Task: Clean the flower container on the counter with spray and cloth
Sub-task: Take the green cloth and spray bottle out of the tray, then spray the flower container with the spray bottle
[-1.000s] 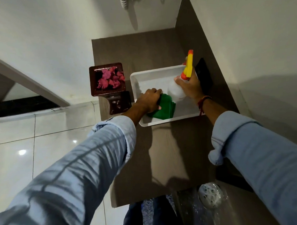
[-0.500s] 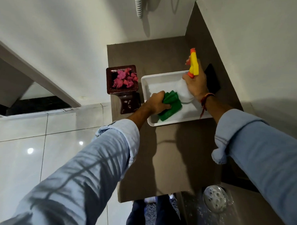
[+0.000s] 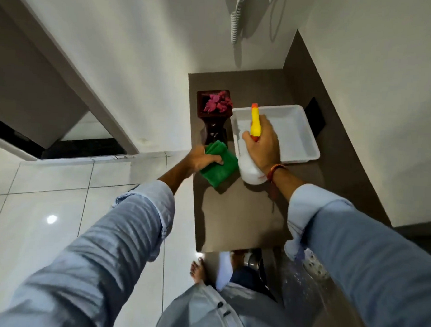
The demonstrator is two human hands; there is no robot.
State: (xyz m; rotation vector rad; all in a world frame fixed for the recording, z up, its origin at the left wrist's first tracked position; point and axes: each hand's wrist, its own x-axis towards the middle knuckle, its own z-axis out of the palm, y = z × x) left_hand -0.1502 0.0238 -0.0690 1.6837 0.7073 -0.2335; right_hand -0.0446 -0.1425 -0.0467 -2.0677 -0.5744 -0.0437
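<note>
A dark brown flower container [image 3: 202, 106] with pink petals [image 3: 218, 104] in its square top stands on the brown counter [image 3: 244, 219] near the left edge. My left hand [image 3: 202, 159] grips a folded green cloth [image 3: 220, 167] just in front of the container's base. My right hand [image 3: 262, 145] holds a white spray bottle [image 3: 250, 173] with a yellow and orange nozzle [image 3: 255, 120], which points away toward the back of the counter. The bottle's lower end hangs over the counter, in front of the tray.
A white rectangular tray [image 3: 299, 135] lies on the counter to the right of the container. A dark flat object [image 3: 315, 115] leans at the back wall. A coiled cord [image 3: 237, 18] hangs above. White floor tiles [image 3: 47, 193] lie left; a sink drain [image 3: 313, 265] shows near right.
My left hand has pulled the green cloth out of the white tray and leftward to the flower container's base. My right hand has swung the bottle left and nearer.
</note>
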